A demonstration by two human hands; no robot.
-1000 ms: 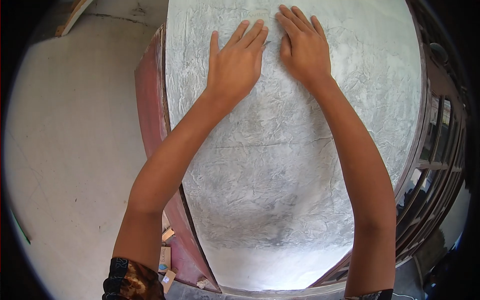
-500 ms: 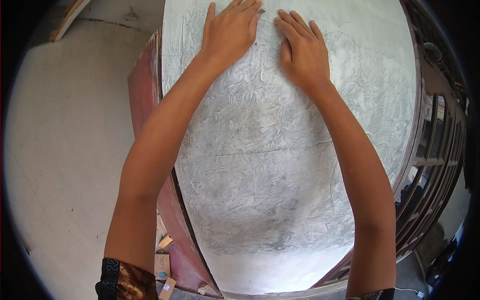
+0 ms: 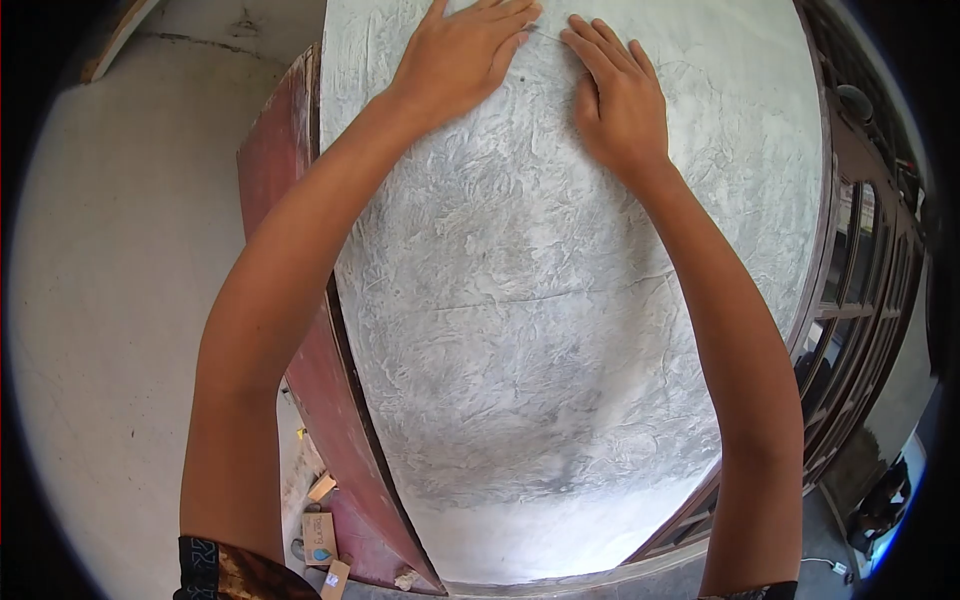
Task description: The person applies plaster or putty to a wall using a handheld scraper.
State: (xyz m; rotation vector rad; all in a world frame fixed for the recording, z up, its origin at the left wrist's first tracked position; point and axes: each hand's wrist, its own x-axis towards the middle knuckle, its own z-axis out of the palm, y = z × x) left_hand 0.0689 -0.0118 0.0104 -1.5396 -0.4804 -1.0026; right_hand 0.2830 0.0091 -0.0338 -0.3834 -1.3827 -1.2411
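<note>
A tall grey-white surface [image 3: 500, 360] with a wrinkled, blotchy texture fills the middle of the view, a fine horizontal crease running across it. My left hand [image 3: 465, 58] lies flat against its upper part, fingers stretched toward the right and partly cut off by the top edge. Beside it, a short gap away, my right hand [image 3: 625, 108] rests on the same surface with fingers extended up and to the left, the thumb tucked alongside. Between and below the hands shows a small dark spot [image 3: 522, 79].
A worn red wooden panel [image 3: 275, 150] borders the surface on the left, with a plain wall [image 3: 120, 300] beyond. Brown framed glass panes [image 3: 850, 250] stand at the right. Low on the left are a small cardboard box [image 3: 318, 535] and a wood block [image 3: 322, 487]. A white cable plug [image 3: 838, 568] lies lower right.
My left hand has shifted slightly right and down along the surface, its elbow swinging out to the left. My right hand sits slightly further right. The view has tilted a little.
</note>
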